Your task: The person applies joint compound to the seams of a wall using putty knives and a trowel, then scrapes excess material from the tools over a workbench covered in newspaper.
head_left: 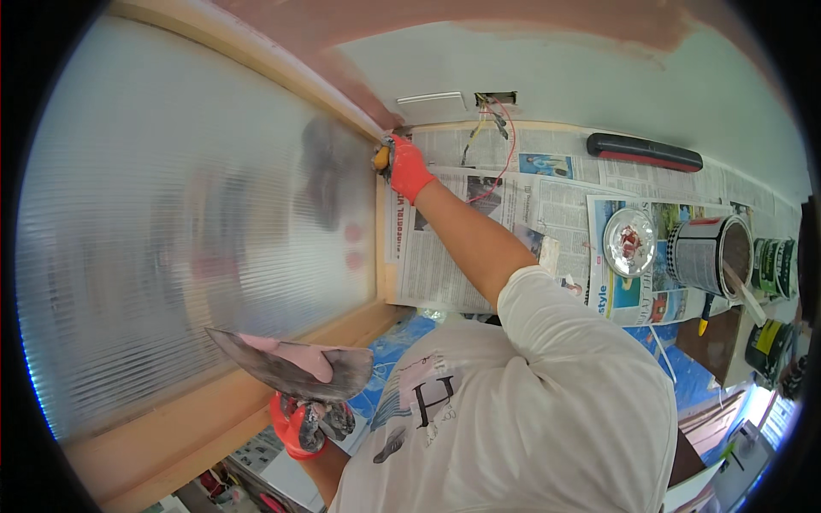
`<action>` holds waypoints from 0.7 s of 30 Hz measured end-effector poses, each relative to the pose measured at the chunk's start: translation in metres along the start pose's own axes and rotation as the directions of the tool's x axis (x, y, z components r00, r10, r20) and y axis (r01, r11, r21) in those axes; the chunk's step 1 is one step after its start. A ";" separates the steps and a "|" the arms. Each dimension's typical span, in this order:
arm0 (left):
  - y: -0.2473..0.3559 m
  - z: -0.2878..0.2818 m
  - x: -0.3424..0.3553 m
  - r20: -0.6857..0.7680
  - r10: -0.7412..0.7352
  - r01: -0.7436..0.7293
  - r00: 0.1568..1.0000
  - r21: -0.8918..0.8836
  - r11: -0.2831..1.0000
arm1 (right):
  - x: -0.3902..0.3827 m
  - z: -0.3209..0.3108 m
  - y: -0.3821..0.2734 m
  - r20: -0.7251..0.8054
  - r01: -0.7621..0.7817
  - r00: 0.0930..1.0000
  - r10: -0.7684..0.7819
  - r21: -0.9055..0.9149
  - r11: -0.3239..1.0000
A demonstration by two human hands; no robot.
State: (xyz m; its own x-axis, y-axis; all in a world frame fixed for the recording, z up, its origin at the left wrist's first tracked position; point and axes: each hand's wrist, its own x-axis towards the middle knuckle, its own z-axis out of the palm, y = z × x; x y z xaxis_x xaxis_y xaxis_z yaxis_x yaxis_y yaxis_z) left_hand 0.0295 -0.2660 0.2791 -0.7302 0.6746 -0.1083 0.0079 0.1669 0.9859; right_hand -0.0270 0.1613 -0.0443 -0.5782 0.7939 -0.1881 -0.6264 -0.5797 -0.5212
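Pink paste (295, 355), one soft streak, lying on a broad grey trowel blade (346, 372), which is low at the left, in front of the ribbed panel.

Left hand (295, 426): orange-red glove, smeared grey, closed around the trowel from below.

Right hand (410, 169): matching glove, arm outstretched, fingers closed on a small tool with a yellow handle (381, 158) (its working edge is hidden), at the corner where wall meets timber.

Handling note, by judgement: keep the loaded blade level so that the paste stays put; take little at a time; draw the small tool along the corner with light, even pressure; wipe smears off the timber frame (381, 231) promptly.

Surroundings: ribbed translucent panel (171, 214), left; loose red wire (513, 141) from a wall opening (496, 98), near the right hand and best avoided; newspaper (479, 286) spread below; round silver lid (629, 243), red-smeared; open can (697, 252) beside it.
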 end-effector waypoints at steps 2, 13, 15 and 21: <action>-0.002 -0.005 -0.004 -0.051 -0.011 0.011 0.999 0.013 1.000 | 0.003 0.006 0.001 0.007 0.042 0.999 -0.042 -0.092 0.995; -0.011 -0.020 -0.021 -0.235 -0.093 0.130 0.968 0.148 0.980 | -0.017 0.031 0.008 0.321 0.345 0.926 -0.199 -0.505 0.791; -0.011 -0.023 -0.014 -0.179 -0.027 0.070 0.984 0.240 0.968 | -0.011 0.040 -0.004 0.223 0.223 0.955 -0.197 -0.095 0.970; -0.014 -0.029 -0.015 -0.180 -0.087 0.123 0.980 0.204 0.971 | -0.036 0.095 -0.041 0.043 0.079 0.995 -0.091 0.225 0.971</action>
State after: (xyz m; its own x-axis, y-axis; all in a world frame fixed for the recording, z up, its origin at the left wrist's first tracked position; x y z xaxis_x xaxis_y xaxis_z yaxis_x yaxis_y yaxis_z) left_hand 0.0207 -0.2997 0.2708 -0.8390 0.5174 -0.1687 0.0573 0.3923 0.9181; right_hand -0.0300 0.1389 0.0629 -0.5409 0.8347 -0.1038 -0.7717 -0.5416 -0.3334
